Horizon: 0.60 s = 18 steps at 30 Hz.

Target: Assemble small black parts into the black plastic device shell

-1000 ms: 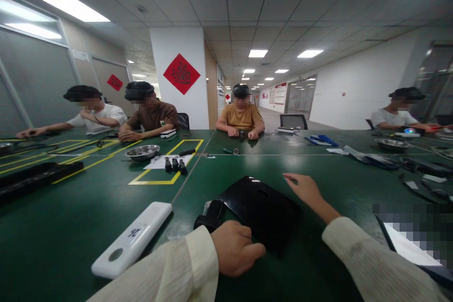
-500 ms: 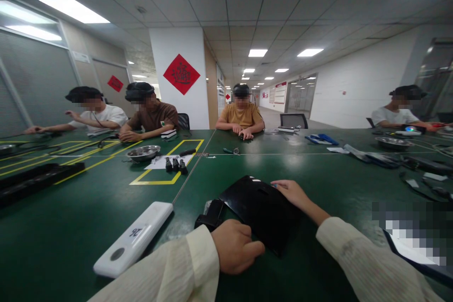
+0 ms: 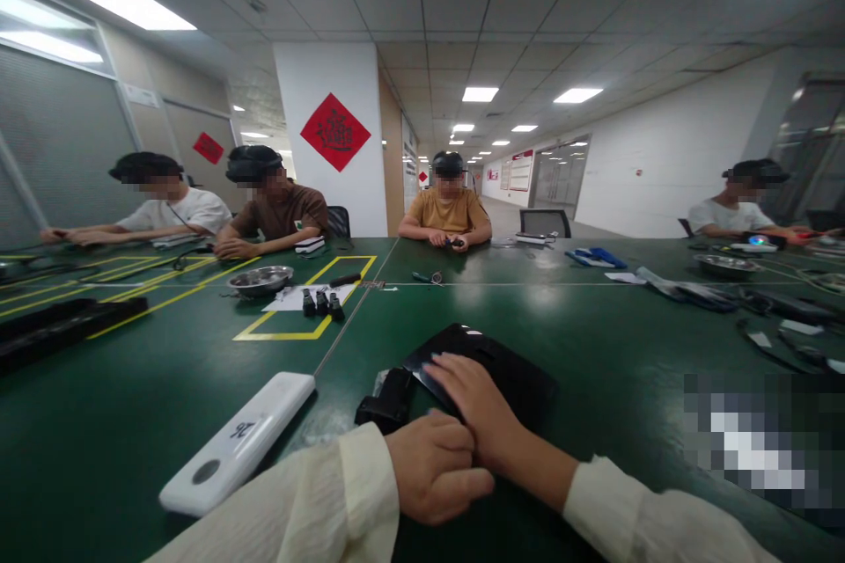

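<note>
A glossy, dark, flat panel (image 3: 511, 374) lies on the green table in front of me. My right hand (image 3: 472, 400) rests across its left part, fingers stretched out flat. Close against that wrist, at the panel's near side, is my left hand (image 3: 436, 466), its fingers curled in. Whatever those fingers hold, if anything, is hidden. Just left of the panel sits a small black device (image 3: 385, 403) with a piece of clear plastic behind it. Both forearms cover part of the panel's near edge.
A long white case (image 3: 238, 444) with a handwritten mark lies left. Beyond it are three black connector-like pieces (image 3: 322, 303), a metal bowl (image 3: 260, 281) and a black tray (image 3: 66, 325). Cables (image 3: 785, 339) lie at right. Several people sit around the table.
My right hand has moved left from the panel's far right edge onto its left part, beside my left hand. My left hand stays curled in about the same place.
</note>
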{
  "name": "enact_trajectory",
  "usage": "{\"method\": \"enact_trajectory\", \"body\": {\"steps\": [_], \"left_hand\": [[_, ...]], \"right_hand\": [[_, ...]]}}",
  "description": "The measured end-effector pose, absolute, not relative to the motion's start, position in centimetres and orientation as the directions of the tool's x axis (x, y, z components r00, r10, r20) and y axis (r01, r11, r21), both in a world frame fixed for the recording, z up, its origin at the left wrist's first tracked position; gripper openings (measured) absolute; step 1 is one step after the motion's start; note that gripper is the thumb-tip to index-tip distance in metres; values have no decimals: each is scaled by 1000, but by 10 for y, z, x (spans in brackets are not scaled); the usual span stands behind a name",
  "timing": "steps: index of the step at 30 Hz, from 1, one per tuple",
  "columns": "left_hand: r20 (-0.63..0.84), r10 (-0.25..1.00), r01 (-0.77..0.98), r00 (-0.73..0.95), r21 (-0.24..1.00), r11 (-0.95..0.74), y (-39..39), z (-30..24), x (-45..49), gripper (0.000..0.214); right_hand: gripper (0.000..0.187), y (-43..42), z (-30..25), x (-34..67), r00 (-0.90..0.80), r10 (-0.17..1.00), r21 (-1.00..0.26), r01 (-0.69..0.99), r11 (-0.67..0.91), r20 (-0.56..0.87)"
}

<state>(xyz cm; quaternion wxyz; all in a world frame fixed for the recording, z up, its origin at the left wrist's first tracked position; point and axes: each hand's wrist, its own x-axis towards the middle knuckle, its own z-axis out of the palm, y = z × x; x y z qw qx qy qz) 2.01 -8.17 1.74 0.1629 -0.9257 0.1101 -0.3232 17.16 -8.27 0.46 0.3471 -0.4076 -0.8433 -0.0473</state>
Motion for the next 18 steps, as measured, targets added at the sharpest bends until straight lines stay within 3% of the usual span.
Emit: {"method": "enact_trajectory", "body": {"steps": [2, 5, 12, 18], "left_hand": [[535, -320, -106, 782, -392, -914, -85, 18, 22, 9], [551, -330, -95, 766, -410, -907, -88, 18, 24, 11], [496, -236, -40, 836, -374, -926, -86, 15, 23, 6], [466, -176, -5, 867, -344, -939, -84, 15, 21, 11]], "right_hand": [[48, -87, -4, 161, -595, 614, -111, 665, 738, 519], [56, -82, -19, 157, -694, 597, -90, 619, 780, 402], [39, -59, -24, 142, -665, 640, -57, 675, 736, 385], [33, -52, -18, 122, -606, 663, -191, 658, 728, 438]]}}
